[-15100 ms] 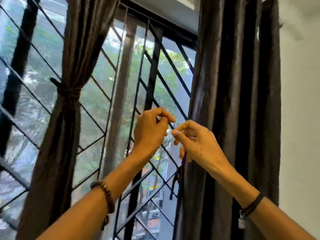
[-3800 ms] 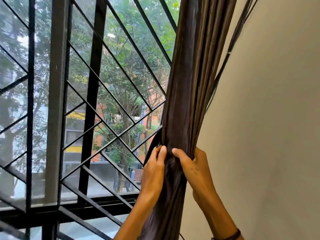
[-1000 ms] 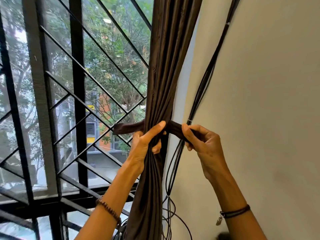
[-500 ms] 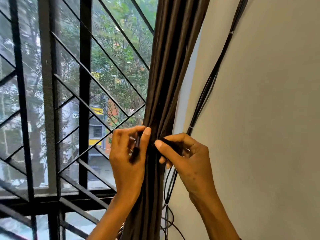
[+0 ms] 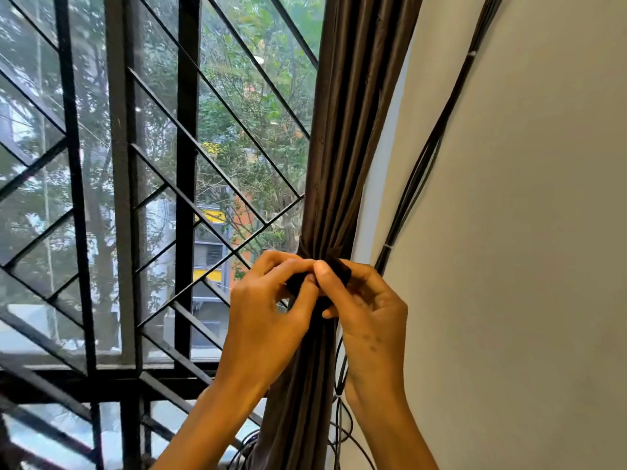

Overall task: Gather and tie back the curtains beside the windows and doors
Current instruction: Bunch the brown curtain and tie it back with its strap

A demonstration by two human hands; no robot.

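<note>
A dark brown curtain (image 5: pixel 342 137) hangs gathered into a tight bundle at the window's right edge, next to the wall. A dark fabric tie-back (image 5: pixel 341 270) wraps around the bundle at mid height. My left hand (image 5: pixel 268 320) and my right hand (image 5: pixel 366 313) meet in front of the bundle. Both pinch the ends of the tie-back between thumb and fingers. The fingers hide where the ends cross.
A black metal grille (image 5: pixel 183 184) with diagonal bars covers the window on the left. Several black cables (image 5: pixel 417 184) run down the cream wall (image 5: pixel 526 232) just right of the curtain and loop near the bottom.
My hands have come closer together in front of the bundle, and the tie-back ends are now pinched at one spot between them.
</note>
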